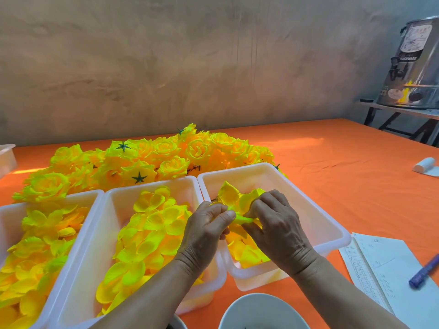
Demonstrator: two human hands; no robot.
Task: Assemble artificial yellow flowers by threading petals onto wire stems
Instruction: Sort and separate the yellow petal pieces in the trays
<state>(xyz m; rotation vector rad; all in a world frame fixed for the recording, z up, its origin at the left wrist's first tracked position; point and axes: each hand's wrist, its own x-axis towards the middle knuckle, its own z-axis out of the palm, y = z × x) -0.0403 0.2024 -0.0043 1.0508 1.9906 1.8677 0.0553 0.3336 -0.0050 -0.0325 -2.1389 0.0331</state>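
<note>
Both hands meet over the right white tray (332, 224). My left hand (204, 231) pinches the near end of a yellow-green petal piece (240, 218). My right hand (278, 224) curls its fingers round the same piece, with larger yellow petals (229, 193) fanning up behind the fingers. Any wire stem is hidden by the fingers. Loose yellow petals fill the middle tray (114, 193) and the left tray (14, 207). A heap of finished yellow flowers (152, 160) with green star-shaped backs lies behind the trays.
An orange cloth (332, 162) covers the table. A white bowl (261, 312) sits at the near edge. Paper sheets (380, 269) and a blue pen (425, 271) lie at the right, a white roll (425, 166) farther back. A metal urn (418, 67) stands on a side stand.
</note>
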